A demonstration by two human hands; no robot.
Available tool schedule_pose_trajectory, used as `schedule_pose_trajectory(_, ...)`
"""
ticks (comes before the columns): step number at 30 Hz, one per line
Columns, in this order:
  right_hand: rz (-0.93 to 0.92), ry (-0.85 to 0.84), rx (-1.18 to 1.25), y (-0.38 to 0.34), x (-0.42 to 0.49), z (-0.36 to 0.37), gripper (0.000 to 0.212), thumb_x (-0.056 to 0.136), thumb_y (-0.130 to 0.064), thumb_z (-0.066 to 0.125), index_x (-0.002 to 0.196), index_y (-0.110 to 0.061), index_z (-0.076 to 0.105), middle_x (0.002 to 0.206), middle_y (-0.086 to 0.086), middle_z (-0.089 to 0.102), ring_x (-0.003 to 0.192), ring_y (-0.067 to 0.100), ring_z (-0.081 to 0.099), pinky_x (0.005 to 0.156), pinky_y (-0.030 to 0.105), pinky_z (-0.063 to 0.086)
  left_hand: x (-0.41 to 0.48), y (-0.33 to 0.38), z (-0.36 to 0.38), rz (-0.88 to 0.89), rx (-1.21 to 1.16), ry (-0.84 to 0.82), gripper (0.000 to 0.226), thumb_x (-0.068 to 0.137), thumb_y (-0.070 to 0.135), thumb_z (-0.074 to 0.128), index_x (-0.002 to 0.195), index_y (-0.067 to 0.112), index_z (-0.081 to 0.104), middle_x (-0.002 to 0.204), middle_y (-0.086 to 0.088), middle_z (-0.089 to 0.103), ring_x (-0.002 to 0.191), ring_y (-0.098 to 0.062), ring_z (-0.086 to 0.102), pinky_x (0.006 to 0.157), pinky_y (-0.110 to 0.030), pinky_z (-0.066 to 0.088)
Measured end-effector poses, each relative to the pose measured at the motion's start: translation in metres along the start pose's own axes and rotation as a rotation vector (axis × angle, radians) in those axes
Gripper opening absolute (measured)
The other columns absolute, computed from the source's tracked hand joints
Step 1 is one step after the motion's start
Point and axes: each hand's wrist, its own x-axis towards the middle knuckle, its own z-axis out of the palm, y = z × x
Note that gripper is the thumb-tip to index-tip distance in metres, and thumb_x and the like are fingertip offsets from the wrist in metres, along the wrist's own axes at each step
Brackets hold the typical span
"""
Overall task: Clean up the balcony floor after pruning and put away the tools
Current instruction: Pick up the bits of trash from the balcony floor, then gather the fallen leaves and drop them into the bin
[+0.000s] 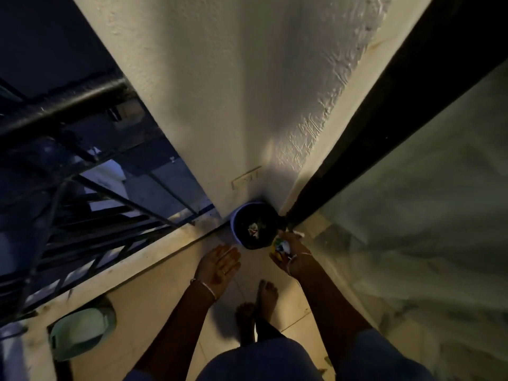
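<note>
Blue clothing (pixel 261 361) fills the lower edge, above bare feet (pixel 265 295) and two hands short of a corner bin.

Both feet stand on pale floor tiles (pixel 154 303), well short of the bin (pixel 235 215). On the near left of the bin, the left hand (pixel 220 264) lies palm up, fingers straight, holding nothing. At the bin's near right rim, the right hand (pixel 286 251) curls its fingers round a bundle of scraps (pixel 280 246), green, white and yellow. More litter (pixel 253 230) lies inside the bin. A pale green plastic object (pixel 82 331) sits far to its left, under the dark railing (pixel 63 105). Behind the bin rises a cream wall (pixel 233 92) with a switch plate (pixel 246 178).
</note>
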Motion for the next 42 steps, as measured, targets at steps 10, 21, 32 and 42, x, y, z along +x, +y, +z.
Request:
schedule_pose_trajectory(10, 0.023, -0.012, 0.238, -0.010, 0.051, -0.018, 0.021, 0.097, -0.013, 0.057, 0.117, -0.009, 0.054, 0.142, 0.015, 0.044, 0.112, 0.027, 0.050, 0.086, 0.031, 0.053, 0.013, -0.011, 0.023, -0.046, 0.036, 0.019, 0.025, 0.101, 0.025, 0.045, 0.111, 0.008, 0.061, 0.133, -0.018, 0.055, 0.108, -0.032, 0.058, 0.097, -0.043, 0.043)
schedule_pose_trajectory(21, -0.081, 0.129, 0.341, 0.016, -0.031, -0.088, 0.009, 0.091, -0.014, 0.060, 0.090, -0.005, 0.062, 0.089, 0.012, 0.065, 0.078, 0.025, 0.061, 0.067, 0.033, 0.052, -0.015, -0.021, 0.057, -0.132, 0.323, -0.189, 0.030, 0.100, 0.021, 0.048, 0.123, 0.003, 0.056, 0.125, -0.019, 0.059, 0.104, -0.031, 0.060, 0.098, -0.044, 0.044)
schedule_pose_trajectory(32, -0.370, 0.186, 0.811, 0.147, -0.133, -0.092, 0.020, 0.096, -0.019, 0.048, 0.082, -0.014, 0.062, 0.077, 0.004, 0.062, 0.070, 0.018, 0.058, 0.066, 0.027, 0.047, -0.059, -0.038, 0.028, -0.261, 0.776, -0.421, 0.026, 0.101, 0.022, 0.044, 0.104, 0.006, 0.064, 0.111, -0.013, 0.065, 0.099, -0.028, 0.063, 0.095, -0.041, 0.047)
schedule_pose_trajectory(42, -0.357, 0.363, 1.191, 0.349, -0.181, -0.095, 0.013, 0.094, -0.016, 0.051, 0.091, -0.012, 0.063, 0.085, 0.005, 0.066, 0.075, 0.020, 0.061, 0.070, 0.028, 0.048, -0.097, -0.060, -0.064, -0.409, 1.050, -0.454, 0.027, 0.101, 0.023, 0.043, 0.107, 0.007, 0.063, 0.113, -0.013, 0.063, 0.099, -0.027, 0.062, 0.095, -0.041, 0.045)
